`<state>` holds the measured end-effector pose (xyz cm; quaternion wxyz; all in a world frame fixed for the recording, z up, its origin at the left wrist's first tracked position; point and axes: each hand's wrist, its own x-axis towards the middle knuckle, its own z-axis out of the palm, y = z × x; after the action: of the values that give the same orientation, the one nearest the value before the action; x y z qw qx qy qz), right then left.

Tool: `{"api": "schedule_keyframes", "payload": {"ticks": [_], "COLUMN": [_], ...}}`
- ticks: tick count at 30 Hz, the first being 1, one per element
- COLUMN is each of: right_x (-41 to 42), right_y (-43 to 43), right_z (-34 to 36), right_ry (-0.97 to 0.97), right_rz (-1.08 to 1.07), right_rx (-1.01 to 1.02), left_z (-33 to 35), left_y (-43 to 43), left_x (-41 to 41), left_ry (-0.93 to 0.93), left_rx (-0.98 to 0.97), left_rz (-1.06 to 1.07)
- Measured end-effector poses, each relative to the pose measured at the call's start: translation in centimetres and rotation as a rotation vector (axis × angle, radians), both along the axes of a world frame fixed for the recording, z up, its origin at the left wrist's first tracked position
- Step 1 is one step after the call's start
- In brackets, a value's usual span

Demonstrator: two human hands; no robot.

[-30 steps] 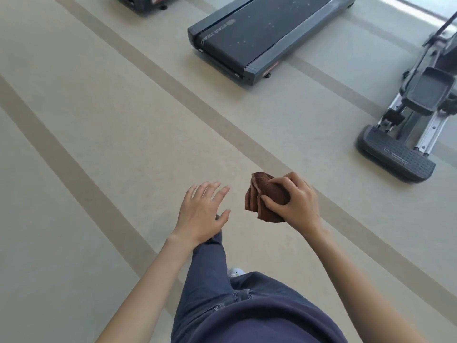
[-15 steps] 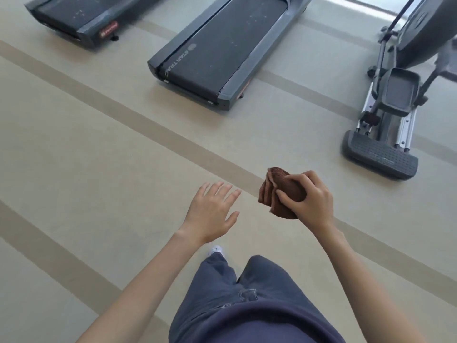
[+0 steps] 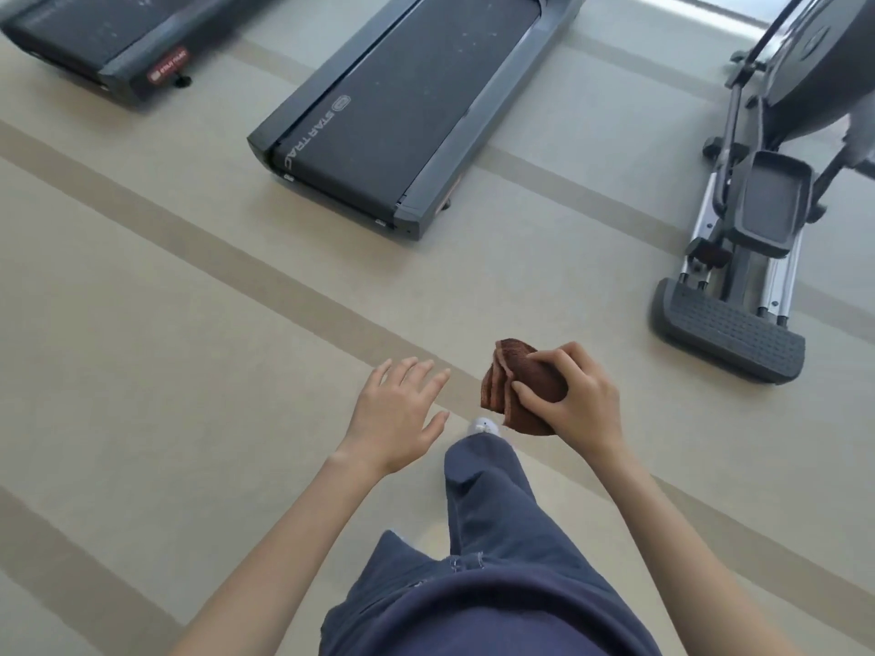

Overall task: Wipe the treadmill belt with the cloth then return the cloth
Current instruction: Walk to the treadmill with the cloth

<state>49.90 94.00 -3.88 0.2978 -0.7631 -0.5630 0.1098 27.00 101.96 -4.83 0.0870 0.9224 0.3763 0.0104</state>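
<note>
A folded brown cloth is gripped by my right hand, fingers and thumb curled round it, held in the air above the floor. My left hand hovers beside it, fingers straight and spread, holding nothing. Ahead on the floor lies a dark treadmill with a black belt that shows pale specks and white lettering at its near end. It lies well beyond both hands, its near end toward me.
A second treadmill sits at the far left. An elliptical trainer with a grey ribbed footplate stands at the right. The beige floor has darker stripes. My leg in blue trousers and a white shoe are below the hands.
The view has moved forward and turned, so the treadmill looms larger and more central and the second treadmill has come into sight. Both hands keep their pose, the cloth still held.
</note>
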Motion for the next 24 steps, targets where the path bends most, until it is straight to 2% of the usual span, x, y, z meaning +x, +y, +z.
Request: {"api": "schedule_keyframes", "payload": {"ticks": [9,17,24], "right_x": [11.3,15.1,17.6], "right_y": [14.2,22.1,31.5], "right_z": [2.6,0.6,0.0], "right_ry": [-0.01,-0.009,-0.051], "right_rz": [0.137,0.214,0.238], "right_rx": [0.04,0.039,0.03], "left_z": [2.0,1.3,-0.4], "left_y": [11.1,17.3,26.8], "left_x": [10.5,13.8,15.3], "left_ry": [-0.028,-0.015,-0.04], "left_rx": [0.022,-0.039,-0.055], "left_rz": [0.13,0.242,0.248]}}
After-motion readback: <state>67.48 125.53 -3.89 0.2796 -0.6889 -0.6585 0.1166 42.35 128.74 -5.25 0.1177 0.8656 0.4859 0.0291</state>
